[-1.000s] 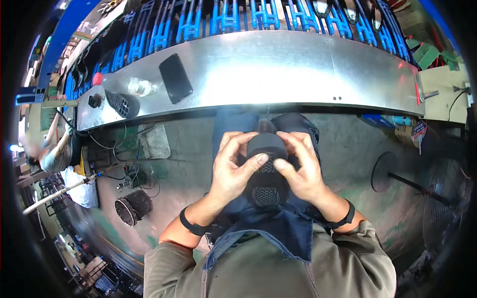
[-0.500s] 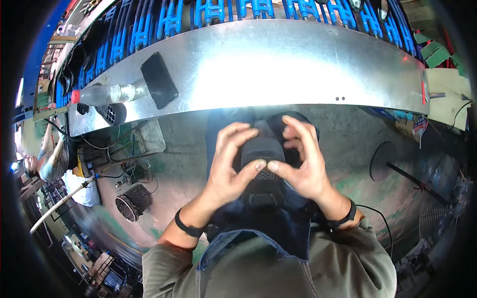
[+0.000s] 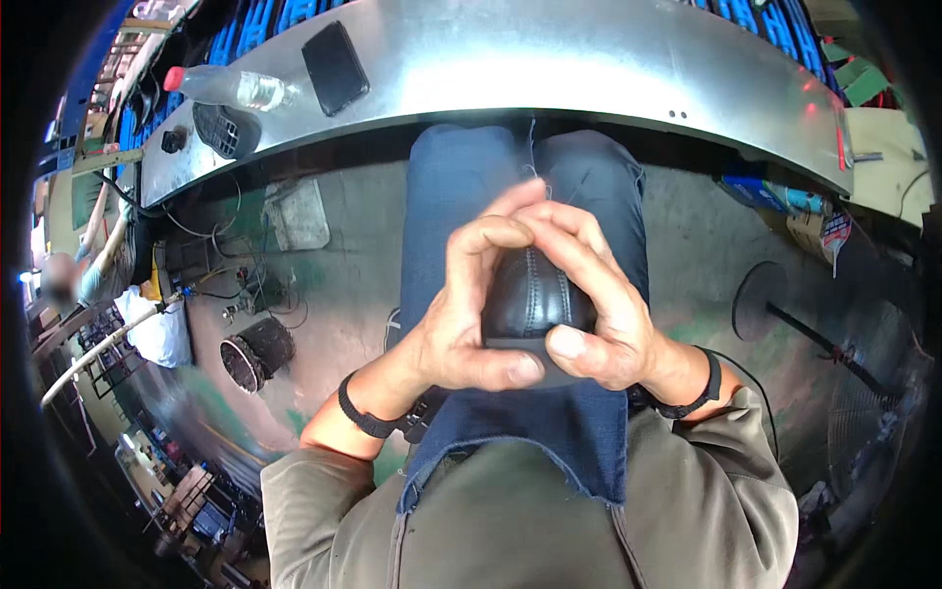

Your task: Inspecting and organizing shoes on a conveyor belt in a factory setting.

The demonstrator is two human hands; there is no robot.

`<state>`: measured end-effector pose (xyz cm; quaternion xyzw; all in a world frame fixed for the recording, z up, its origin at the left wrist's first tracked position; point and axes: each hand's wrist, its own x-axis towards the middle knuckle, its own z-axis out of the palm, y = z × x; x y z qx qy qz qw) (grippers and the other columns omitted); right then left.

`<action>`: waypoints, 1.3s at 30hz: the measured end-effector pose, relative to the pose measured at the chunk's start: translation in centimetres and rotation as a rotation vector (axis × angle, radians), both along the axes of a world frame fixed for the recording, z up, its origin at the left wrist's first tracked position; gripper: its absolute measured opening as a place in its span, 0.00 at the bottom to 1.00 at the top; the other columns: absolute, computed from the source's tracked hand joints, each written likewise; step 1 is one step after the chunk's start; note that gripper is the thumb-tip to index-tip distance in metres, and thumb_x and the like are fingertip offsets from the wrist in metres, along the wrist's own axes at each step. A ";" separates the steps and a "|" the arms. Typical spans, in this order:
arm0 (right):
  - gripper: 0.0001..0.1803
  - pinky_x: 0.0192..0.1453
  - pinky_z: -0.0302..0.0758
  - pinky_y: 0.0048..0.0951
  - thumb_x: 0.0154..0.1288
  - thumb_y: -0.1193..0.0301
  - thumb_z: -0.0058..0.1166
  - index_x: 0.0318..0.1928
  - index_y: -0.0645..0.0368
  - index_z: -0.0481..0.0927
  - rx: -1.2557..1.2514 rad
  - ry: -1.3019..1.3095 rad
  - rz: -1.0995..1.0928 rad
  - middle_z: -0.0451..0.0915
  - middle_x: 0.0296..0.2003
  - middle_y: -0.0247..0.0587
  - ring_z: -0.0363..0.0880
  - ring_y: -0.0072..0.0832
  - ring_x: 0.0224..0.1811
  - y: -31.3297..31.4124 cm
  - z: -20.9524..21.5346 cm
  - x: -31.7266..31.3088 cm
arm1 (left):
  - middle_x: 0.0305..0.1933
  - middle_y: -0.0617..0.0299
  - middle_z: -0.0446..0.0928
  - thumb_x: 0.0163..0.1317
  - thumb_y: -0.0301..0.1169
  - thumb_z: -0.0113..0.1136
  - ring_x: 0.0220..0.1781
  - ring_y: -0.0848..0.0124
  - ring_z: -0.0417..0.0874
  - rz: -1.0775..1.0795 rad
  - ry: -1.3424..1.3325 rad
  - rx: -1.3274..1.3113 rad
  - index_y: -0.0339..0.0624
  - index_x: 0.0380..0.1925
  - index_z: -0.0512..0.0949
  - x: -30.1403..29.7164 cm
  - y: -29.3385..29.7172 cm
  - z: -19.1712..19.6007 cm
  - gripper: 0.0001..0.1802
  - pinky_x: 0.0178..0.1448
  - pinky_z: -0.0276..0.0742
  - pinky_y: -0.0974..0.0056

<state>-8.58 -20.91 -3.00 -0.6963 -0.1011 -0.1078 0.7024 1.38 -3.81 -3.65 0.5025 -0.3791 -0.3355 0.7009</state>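
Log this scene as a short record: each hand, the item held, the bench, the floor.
Left hand: cupped around the left side of the black shoe, thumb along its near edge
Right hand: cupped around the right side, thumb at the near edge
Item held: black shoe, smooth and shiny, stitched seams showing between the hands
Bench: metal bench, bearing a dark phone, a red-capped clear bottle and a black sole-like piece toward its left end
Floor: dark bucket and white bag, both left

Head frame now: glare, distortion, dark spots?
Head view: harsh glare whitens the middle of the metal bench; fisheye bows its near edge; the picture's corners fall to black; the black shoe catches softer highlights, its stitching readable.
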 end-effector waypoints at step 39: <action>0.29 0.72 0.66 0.41 0.79 0.58 0.44 0.69 0.66 0.69 -0.547 0.218 -0.385 0.76 0.60 0.58 0.67 0.50 0.70 -1.0 -4.3 -9.5 | 0.57 0.51 0.77 0.63 0.65 0.59 0.57 0.59 0.81 0.520 0.946 0.079 0.40 0.65 0.67 -2.0 1.4 -1.9 0.44 0.61 0.81 0.55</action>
